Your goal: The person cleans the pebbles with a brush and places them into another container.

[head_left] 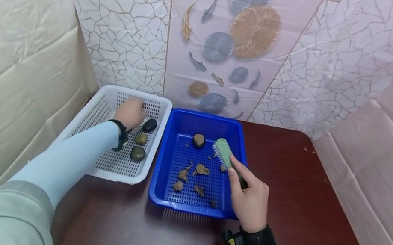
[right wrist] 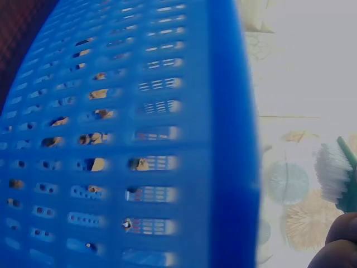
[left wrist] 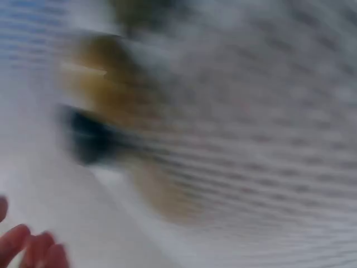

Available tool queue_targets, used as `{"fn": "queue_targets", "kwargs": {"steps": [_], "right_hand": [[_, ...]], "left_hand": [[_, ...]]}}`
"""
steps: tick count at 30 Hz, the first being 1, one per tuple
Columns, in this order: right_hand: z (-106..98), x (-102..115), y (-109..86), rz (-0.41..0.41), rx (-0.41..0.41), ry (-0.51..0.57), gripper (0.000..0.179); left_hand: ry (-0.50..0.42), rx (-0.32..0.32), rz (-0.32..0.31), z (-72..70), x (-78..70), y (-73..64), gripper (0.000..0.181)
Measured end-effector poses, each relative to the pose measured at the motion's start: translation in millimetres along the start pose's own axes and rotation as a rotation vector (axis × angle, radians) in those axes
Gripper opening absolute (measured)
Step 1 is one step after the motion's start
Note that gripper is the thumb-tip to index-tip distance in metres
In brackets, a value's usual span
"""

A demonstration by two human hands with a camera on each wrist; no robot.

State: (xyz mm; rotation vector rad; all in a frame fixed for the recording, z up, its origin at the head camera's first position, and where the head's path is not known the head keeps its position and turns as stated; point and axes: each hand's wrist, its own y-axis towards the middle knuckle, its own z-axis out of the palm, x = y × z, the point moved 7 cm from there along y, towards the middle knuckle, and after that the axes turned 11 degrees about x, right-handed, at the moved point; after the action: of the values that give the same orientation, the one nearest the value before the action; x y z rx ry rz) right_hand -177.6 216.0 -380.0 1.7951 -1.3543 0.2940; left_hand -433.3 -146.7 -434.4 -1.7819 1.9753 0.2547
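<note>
risk first: the green brush (head_left: pixel 224 154) sits w/ its bristle end over the blue basket (head_left: pixel 162 186), held only at the handle by the right hand (head_left: pixel 250 201), so a loose hold could let it tip into the muddy lumps (head_left: pixel 202 169) lying in there. the white basket (head_left: pixel 104 102) touches the blue one side by side; a shove from the left hand (head_left: pixel 131 112) could push it and roll the stones (head_left: pixel 138 153) about.

pose: left arm reaches fwd across the white basket, hand palm-down at the far end, just beside the dark stone (head_left: pixel 149 124). fingers look bent over smth, but the left wrist view is blurred, so can't tell if they hold anything. right hand rests at the blue basket's near right corner on the worktop (head_left: pixel 303 209), wrist low, fingers wrapped on the brush handle, index laid along it.
</note>
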Motion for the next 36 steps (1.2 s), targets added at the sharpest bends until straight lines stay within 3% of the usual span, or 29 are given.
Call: {"fn": "queue_targets", "kwargs": {"steps": [2,5,8,10,12,14,18,21,25,29,30,33,36], "right_hand": [[-2,0,1.0,0.003,-0.022,0.041,0.039],[-5,1,3.2,0.007,-0.054,0.104,0.038],[-8,2,4.3,0.020,-0.073,0.131,0.038],[-11,3,4.2,0.029,-0.074,0.136,0.038],[-12,4,3.6,0.036,-0.073,0.141,0.038],[-14,5,2.7,0.038,-0.072,0.139,0.039],[-17,7,-0.5,0.041,-0.070,0.139,0.039],[-19,8,-3.1,0.044,-0.066,0.135,0.039],[-18,9,-5.5,0.040,-0.061,0.141,0.040],[-19,9,-5.2,0.032,-0.068,0.146,0.040],[-19,9,-5.0,0.033,-0.070,0.145,0.040],[-20,6,-5.6,0.046,-0.075,0.145,0.039],[-23,3,-8.4,0.063,-0.082,0.135,0.039]], "left_hand": [[0.000,-0.059,0.137,-10.7,-43.8,-1.1,0.026],[0.074,-0.039,0.331,-9.5,-118.2,-6.4,0.017],[0.215,0.114,0.406,20.7,-178.7,-8.8,0.018],[0.311,0.221,0.384,48.2,-200.6,-4.5,0.024],[0.359,0.285,0.311,72.8,-206.9,2.9,0.029],[0.376,0.323,0.216,92.2,-204.0,10.2,0.031],[0.381,0.308,0.075,117.5,-189.8,18.2,0.053],[0.361,0.304,0.041,132.7,-182.8,20.5,0.071],[0.389,0.282,0.077,143.1,-177.0,19.9,0.062],[0.371,0.283,0.174,141.7,-177.9,23.6,0.023],[0.335,0.286,0.206,141.5,-176.7,28.1,0.014],[0.168,0.278,0.277,124.8,-177.6,24.2,0.024],[-0.079,0.255,0.357,95.1,-177.9,-4.4,0.033]]}}
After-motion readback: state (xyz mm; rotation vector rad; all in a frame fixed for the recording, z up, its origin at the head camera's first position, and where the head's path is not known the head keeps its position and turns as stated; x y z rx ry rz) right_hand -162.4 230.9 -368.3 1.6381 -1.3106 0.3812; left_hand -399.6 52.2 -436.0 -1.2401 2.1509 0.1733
